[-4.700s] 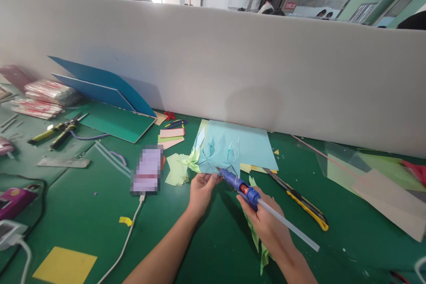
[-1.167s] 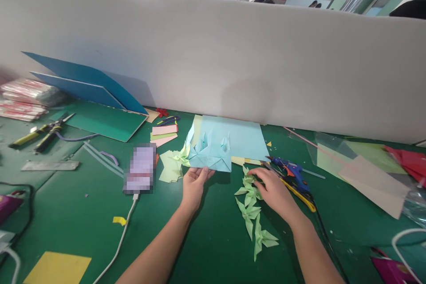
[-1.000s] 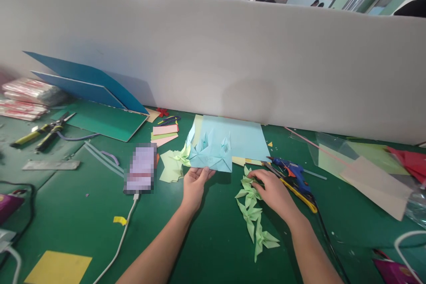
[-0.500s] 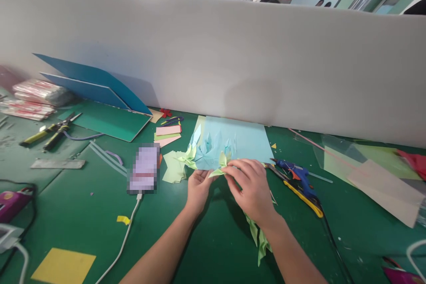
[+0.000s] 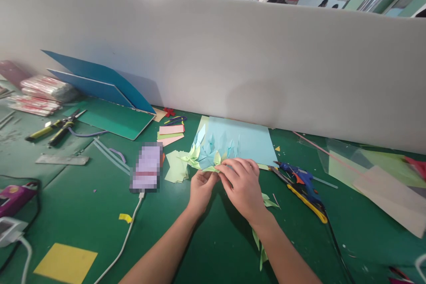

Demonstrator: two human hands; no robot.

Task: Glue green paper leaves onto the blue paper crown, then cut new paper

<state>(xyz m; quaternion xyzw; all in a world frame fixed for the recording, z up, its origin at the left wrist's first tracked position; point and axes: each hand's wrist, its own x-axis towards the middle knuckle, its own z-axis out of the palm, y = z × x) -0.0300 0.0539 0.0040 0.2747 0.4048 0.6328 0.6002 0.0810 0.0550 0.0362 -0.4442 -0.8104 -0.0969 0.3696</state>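
Note:
A folded paper flower [image 5: 208,153], with light blue petals and pale green leaves round its base, is held up over the table's far middle. My left hand [image 5: 201,193] grips it from below, fingers closed at its underside. My right hand [image 5: 242,186] pinches a pale green paper leaf [image 5: 217,159] against the flower's right side; its fingertips partly hide the contact. Behind the flower lies a light blue paper sheet [image 5: 253,137]. More folded green leaves [image 5: 269,202] lie on the table beside and beneath my right forearm.
Right of my hands are a blue glue gun [image 5: 301,175] and a yellow-handled cutter [image 5: 308,204]. On the left lie a phone [image 5: 146,166] on a white cable, green paper pieces [image 5: 176,166], pliers [image 5: 65,128] and a yellow sheet [image 5: 66,262]. A pale partition [image 5: 199,57] stands behind.
My right hand has moved slightly left and pressed the green leaf in against the flower's base. My left hand keeps its hold. The camera view has shifted a little.

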